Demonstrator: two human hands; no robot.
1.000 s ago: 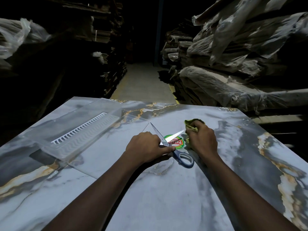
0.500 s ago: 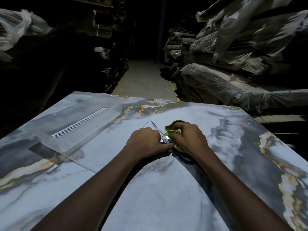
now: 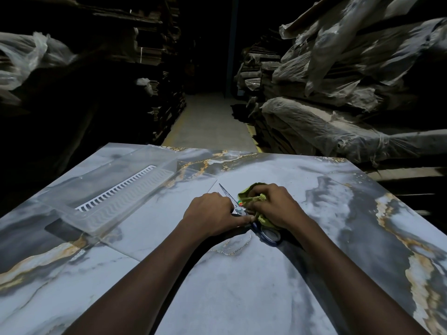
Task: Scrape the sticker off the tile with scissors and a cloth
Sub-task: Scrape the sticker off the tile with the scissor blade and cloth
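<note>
A grey marble tile point(image 3: 242, 281) with gold veins lies in front of me. My left hand point(image 3: 210, 213) grips the scissors point(image 3: 231, 197) near the pivot, one blade pointing up and away, the blue handle loop point(image 3: 271, 234) lying toward me. My right hand point(image 3: 275, 206) holds a green cloth point(image 3: 251, 194) bunched under its fingers, pressed on the tile right beside the blades. Only a small coloured sliver of the sticker point(image 3: 240, 203) shows between the hands; the rest is covered by the cloth and hand.
A clear plastic tray point(image 3: 116, 199) with a white slotted insert lies on the tile at left. Plastic-wrapped stacks point(image 3: 338, 122) rise at right, dark shelving at left, with an aisle point(image 3: 210, 122) running straight ahead between them.
My right hand with the cloth slid left over the sticker, covering it and the second blade. The left hand stayed on the scissors.
</note>
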